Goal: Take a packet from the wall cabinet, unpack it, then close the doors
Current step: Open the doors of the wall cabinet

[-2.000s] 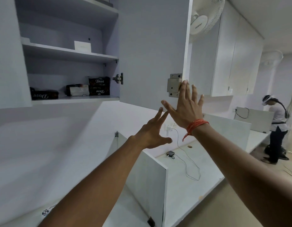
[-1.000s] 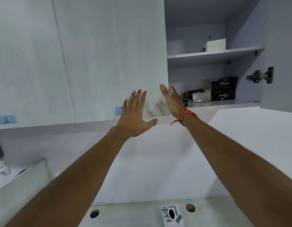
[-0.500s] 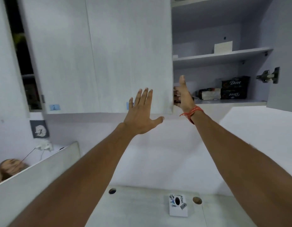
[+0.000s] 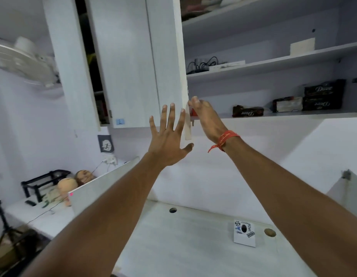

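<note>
Door (image 4: 133,62) edge sits between spread left fingers (image 4: 167,118) and curled right fingers (image 4: 195,102) behind it.

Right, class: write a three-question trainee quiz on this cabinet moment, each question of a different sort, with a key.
1. True or false: the left hand grips a packet.
2. Which hand wears the red thread? A left, B right.
3. Fill in: the dark Dove packets lie on the cabinet's ____ shelf.

Key: 1 false, its fingers are spread at the door. 2 B, the right hand. 3 bottom.
</note>
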A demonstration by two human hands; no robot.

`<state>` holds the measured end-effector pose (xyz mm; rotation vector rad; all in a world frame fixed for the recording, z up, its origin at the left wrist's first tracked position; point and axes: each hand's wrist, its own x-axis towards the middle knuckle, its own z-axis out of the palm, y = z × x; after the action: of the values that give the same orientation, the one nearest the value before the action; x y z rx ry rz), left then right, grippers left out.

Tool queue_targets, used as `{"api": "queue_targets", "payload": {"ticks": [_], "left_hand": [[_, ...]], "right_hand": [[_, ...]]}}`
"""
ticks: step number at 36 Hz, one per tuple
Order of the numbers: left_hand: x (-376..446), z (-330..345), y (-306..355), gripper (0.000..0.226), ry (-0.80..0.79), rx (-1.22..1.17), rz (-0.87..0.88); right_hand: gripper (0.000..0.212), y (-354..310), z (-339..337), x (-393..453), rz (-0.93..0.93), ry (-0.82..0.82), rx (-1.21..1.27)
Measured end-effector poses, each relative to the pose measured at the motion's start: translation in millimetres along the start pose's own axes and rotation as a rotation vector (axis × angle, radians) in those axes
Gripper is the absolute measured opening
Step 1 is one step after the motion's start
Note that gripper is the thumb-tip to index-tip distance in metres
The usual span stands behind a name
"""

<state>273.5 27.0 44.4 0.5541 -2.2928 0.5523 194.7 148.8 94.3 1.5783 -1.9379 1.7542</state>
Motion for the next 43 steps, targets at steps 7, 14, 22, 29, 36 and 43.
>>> {"api": "queue_targets", "payload": {"ticks": [7, 14, 22, 29, 36, 43], "left_hand": [[-16.9, -4.7, -36.1, 0.104, 0.036, 0.065, 0.0], [-39.0, -4.1, -84.5, 0.1, 0.127, 0.093, -0.044], [-64.0, -0.7, -159.5, 0.101, 0.121, 0.144, -0.146], [-74.3, 3.2, -216.6, 0.106, 0.082, 0.16, -0.232], [-73.1, 7.3, -273.6, 0.108, -0.026, 0.198, -0.25], [-76.7, 15.9, -298.2, 0.112, -0.119, 0.151, -0.234]], "right_hand": [[0.082, 11.6, 31.2, 4.6, -0.137, -0.023, -0.232], [0.107, 6.5, 79.9, 16.8, -0.302, -0.044, -0.427], [0.09, 0.4, 166.5, 38.1, -0.396, -0.125, -0.484], [0.071, -12.6, 233.1, 60.8, -0.374, -0.181, -0.49], [0.075, -22.4, 282.0, 85.3, -0.304, -0.249, -0.506], [0.075, -15.7, 304.6, 89.9, -0.294, -0.25, -0.542]]}}
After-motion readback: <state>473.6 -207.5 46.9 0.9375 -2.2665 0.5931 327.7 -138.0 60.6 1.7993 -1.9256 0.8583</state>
